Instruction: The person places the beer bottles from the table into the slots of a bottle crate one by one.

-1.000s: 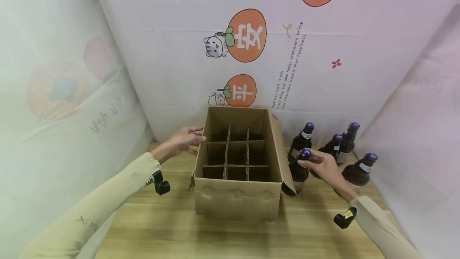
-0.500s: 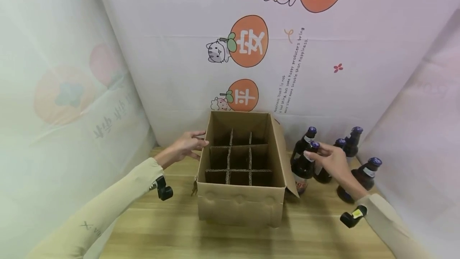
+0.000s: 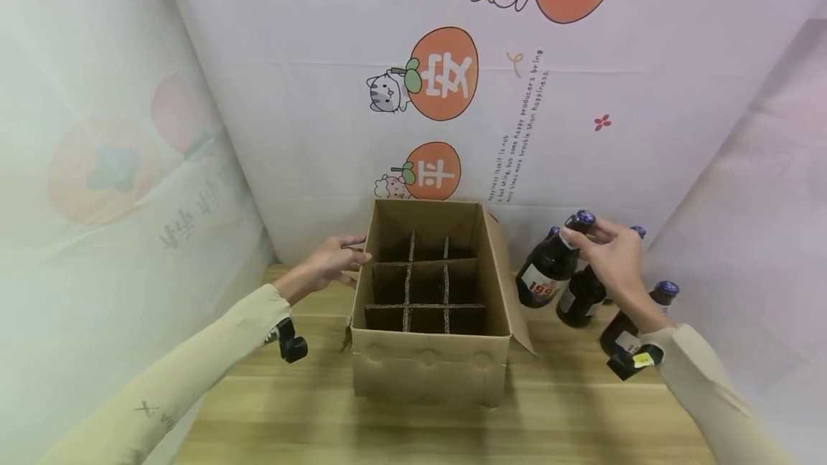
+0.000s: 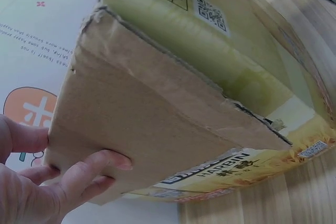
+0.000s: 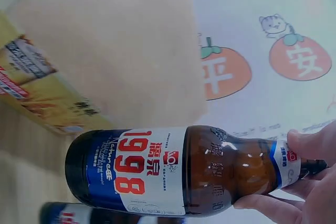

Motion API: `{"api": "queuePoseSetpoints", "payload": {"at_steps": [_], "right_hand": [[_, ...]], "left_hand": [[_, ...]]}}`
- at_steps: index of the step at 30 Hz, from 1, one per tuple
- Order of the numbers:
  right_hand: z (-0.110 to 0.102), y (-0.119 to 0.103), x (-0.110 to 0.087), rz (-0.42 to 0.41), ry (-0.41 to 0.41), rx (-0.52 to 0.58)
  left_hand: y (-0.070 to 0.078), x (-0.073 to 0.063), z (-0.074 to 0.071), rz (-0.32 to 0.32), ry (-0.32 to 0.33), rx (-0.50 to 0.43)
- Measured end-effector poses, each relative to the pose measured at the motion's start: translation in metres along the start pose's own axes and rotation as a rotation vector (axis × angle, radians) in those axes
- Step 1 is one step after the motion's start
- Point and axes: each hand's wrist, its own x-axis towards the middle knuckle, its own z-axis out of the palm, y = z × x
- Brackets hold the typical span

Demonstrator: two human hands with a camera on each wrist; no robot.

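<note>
My right hand grips a brown beer bottle by its neck, thumb on one side and fingers on the other. The bottle leans, blue cap up and to the right, beside the carton's right flap. In the right wrist view its white, blue and red label reads 1998. My left hand rests at the left side of an uncovered cardboard beer carton, fingers spread against the brown flap. Inside the carton, crossed cardboard dividers form a grid of compartments, with no bottles showing in them.
Several more bottles stand right of the carton, including a near one by my right wrist and a middle one. A side flap hangs outward on the right. Printed white cloth walls the wooden table behind and at the sides.
My right hand has raised the bottle from beside the carton and moved it back and to the right, tilting it so its label shows. My left hand stays at the carton.
</note>
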Motion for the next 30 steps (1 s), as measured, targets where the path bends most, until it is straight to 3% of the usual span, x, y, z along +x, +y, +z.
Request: {"api": "queuePoseSetpoints", "payload": {"at_steps": [11, 17, 23, 30], "right_hand": [[-0.003, -0.046, 0.040, -0.064, 0.049, 0.122], [-0.002, -0.079, 0.055, -0.072, -0.022, 0.118], [0.000, -0.103, 0.065, -0.017, -0.061, 0.296], [0.006, -0.119, 0.072, -0.072, -0.083, 0.171]], "left_hand": [[0.001, 0.002, 0.003, 0.017, 0.022, -0.004], [-0.002, 0.000, 0.004, 0.014, 0.026, -0.011], [0.000, 0.002, 0.007, 0.015, 0.016, -0.030], [0.002, 0.002, 0.003, 0.012, -0.003, -0.017]]}}
